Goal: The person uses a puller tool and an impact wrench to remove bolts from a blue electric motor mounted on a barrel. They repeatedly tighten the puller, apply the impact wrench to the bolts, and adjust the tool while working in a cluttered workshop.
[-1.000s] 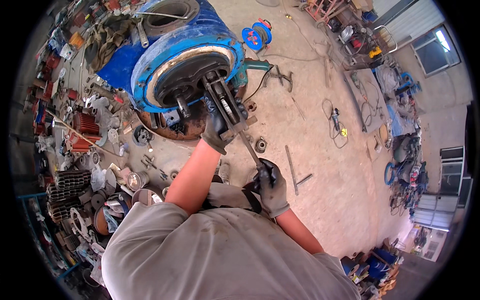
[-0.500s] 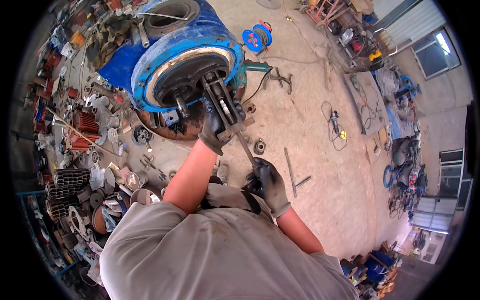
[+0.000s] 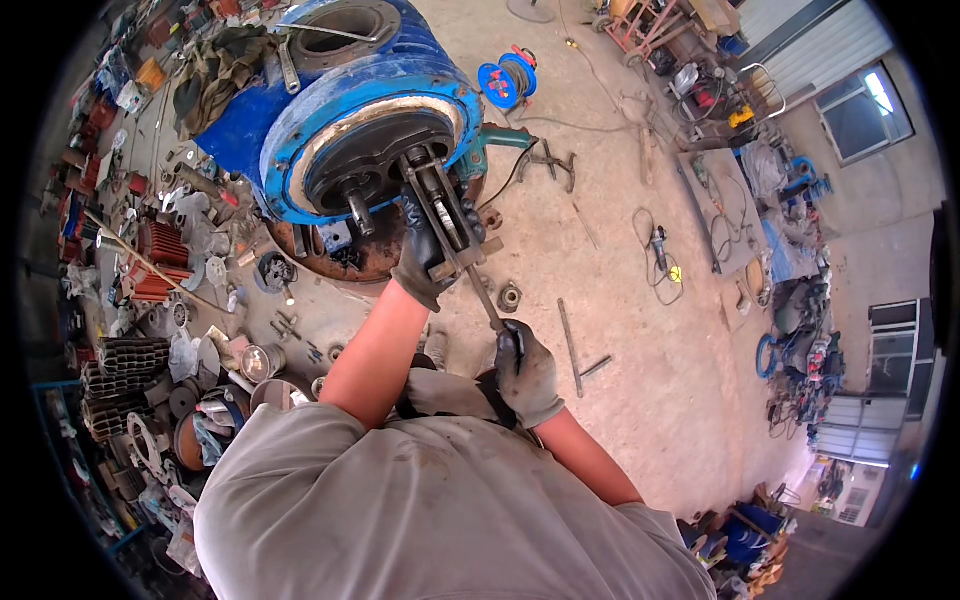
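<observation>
Head view showed me both gloved hands at work on a big blue machine housing (image 3: 300, 110) that lay on the concrete floor (image 3: 620, 400), near the floor's far left corner. My left hand (image 3: 425, 255) was closed around the body of a metal puller (image 3: 440, 215) clamped over the round open face of the housing, beside a short shaft (image 3: 358, 205) that stuck out of that face. My right hand (image 3: 527, 372) was shut around the dark handle of a long rod (image 3: 487, 300) that ran from the puller back toward me; the hand sat nearer my chest, well apart from the left one. A small round metal part (image 3: 510, 296) lay on the floor just beside the rod. A blue cable reel (image 3: 507, 78) stood beyond the housing, and loose parts and tools (image 3: 170, 330) crowded the floor's left edge. An angle grinder (image 3: 660, 245) with its cord lay off toward the right.
</observation>
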The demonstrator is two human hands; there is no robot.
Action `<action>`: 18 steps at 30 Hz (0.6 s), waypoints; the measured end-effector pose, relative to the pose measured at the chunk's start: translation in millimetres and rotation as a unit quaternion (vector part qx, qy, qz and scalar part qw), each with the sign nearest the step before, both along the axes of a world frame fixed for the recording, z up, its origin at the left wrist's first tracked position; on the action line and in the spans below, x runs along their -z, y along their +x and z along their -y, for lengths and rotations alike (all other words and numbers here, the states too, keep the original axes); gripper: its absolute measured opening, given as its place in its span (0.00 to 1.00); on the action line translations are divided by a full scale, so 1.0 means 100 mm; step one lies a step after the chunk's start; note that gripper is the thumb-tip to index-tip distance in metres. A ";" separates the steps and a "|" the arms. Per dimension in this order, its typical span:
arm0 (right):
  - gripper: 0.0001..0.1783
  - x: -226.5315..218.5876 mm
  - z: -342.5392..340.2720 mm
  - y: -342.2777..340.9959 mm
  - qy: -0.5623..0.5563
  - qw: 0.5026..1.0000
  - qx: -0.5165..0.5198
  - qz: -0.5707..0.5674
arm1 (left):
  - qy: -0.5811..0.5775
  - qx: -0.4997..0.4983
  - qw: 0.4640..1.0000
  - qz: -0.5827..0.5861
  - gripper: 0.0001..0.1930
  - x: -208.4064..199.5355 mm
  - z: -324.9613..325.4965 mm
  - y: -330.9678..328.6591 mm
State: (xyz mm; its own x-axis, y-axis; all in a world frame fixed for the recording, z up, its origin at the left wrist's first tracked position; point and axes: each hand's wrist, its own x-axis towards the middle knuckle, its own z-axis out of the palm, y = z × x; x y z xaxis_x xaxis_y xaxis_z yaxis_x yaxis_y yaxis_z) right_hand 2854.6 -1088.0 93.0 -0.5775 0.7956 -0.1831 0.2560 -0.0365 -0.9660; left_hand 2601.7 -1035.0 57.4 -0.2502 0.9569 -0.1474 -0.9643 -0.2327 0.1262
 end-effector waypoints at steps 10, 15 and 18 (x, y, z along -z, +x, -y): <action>0.31 -0.04 -0.11 0.06 -0.397 0.903 -0.021 -0.162 | 0.026 0.031 0.999 0.009 0.39 0.07 0.00 -0.01; 0.31 0.08 -0.18 0.13 -0.505 0.830 -0.053 -0.228 | 0.021 0.023 0.999 0.020 0.39 0.05 0.01 0.01; 0.33 -0.14 -0.15 0.05 -0.357 0.927 -0.044 -0.108 | 0.047 0.030 0.997 0.051 0.40 0.08 0.02 0.01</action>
State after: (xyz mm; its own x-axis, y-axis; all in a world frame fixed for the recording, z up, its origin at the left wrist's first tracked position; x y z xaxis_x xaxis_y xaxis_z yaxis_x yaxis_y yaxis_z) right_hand 2859.7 -1073.2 107.4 -0.7192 0.4636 -0.5175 0.0921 -0.6747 -0.7323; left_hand 2602.3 -1037.2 49.6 -0.1801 0.9806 -0.0774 -0.9836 -0.1802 0.0066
